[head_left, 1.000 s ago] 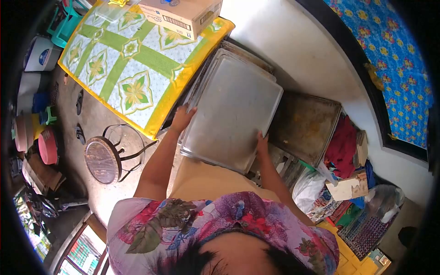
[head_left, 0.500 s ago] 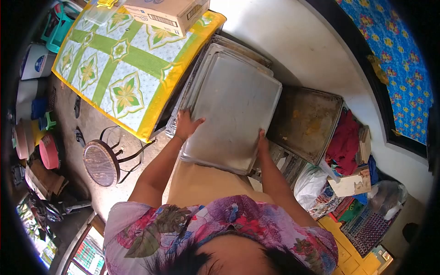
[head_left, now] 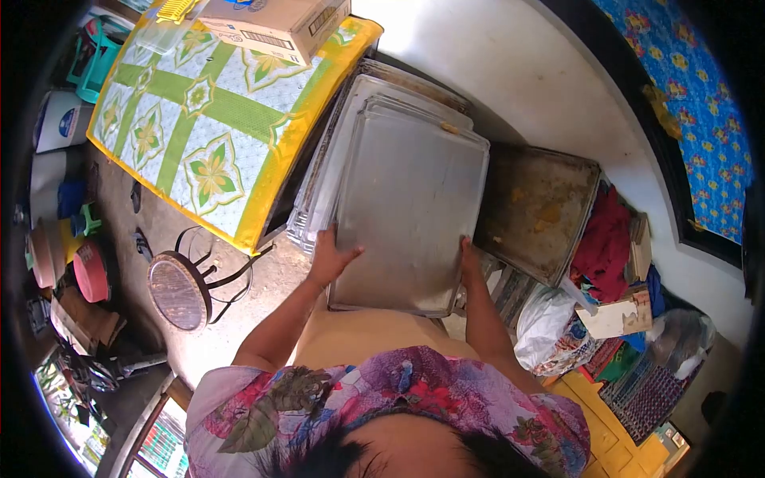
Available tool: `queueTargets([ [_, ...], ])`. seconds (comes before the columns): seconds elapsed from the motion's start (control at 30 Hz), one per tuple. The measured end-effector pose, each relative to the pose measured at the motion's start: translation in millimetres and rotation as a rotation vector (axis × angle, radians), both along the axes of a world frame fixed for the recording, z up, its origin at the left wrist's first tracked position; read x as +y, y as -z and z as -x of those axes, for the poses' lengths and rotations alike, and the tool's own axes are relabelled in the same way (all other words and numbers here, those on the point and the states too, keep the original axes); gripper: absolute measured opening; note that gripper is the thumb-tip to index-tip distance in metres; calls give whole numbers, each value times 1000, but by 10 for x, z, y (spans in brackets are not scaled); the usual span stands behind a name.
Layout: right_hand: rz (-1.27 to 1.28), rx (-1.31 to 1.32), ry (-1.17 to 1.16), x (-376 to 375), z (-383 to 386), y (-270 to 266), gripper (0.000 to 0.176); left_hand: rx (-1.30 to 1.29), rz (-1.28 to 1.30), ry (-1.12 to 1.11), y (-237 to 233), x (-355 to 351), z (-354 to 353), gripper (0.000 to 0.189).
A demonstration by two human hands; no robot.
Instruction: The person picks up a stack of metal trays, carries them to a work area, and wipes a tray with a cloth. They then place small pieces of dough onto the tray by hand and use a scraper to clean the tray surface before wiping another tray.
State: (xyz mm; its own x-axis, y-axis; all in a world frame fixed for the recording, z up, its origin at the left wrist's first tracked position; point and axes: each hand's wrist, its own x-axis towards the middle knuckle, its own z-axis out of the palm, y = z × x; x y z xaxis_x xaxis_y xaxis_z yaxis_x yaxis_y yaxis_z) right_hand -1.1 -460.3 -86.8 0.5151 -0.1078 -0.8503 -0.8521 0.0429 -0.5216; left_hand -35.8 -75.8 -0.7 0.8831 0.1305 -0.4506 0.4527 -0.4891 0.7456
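A large metal tray [head_left: 410, 207] lies in front of my body, with my left hand [head_left: 328, 259] gripping its left edge, thumb on top and the other fingers mostly hidden. On the opposite edge, my right hand [head_left: 470, 261] holds the tray too, thumb showing and fingers out of sight beneath. Behind and to the left of it stands a stack of similar trays [head_left: 325, 151]. A stained dark tray [head_left: 535, 211] leans to the right.
A table with a green and yellow cloth [head_left: 211, 139] carries a cardboard box [head_left: 275, 28]. A round stool [head_left: 179, 292] stands at left. Red cloth [head_left: 599, 247], a white plastic bag [head_left: 543, 323] and woven items are piled at right near the wall.
The held tray has come slightly toward my body and turned a little more upright in view, uncovering more of the stack behind it. Both hands have moved down with it.
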Motion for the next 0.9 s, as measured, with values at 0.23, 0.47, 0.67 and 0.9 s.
queueTargets([
  [0.23,-31,22,16,10,175,-124,81,80,95,6,-32,-19,277,99],
  [0.47,-31,33,0,-23,343,-36,81,125,251,-62,-336,-50,201,73],
  [0.67,-74,-69,141,124,349,-54,82,47,77,72,-712,-151,176,58],
  [0.9,-143,-158,88,-57,395,106,87,54,145,103,-869,-183,143,51],
])
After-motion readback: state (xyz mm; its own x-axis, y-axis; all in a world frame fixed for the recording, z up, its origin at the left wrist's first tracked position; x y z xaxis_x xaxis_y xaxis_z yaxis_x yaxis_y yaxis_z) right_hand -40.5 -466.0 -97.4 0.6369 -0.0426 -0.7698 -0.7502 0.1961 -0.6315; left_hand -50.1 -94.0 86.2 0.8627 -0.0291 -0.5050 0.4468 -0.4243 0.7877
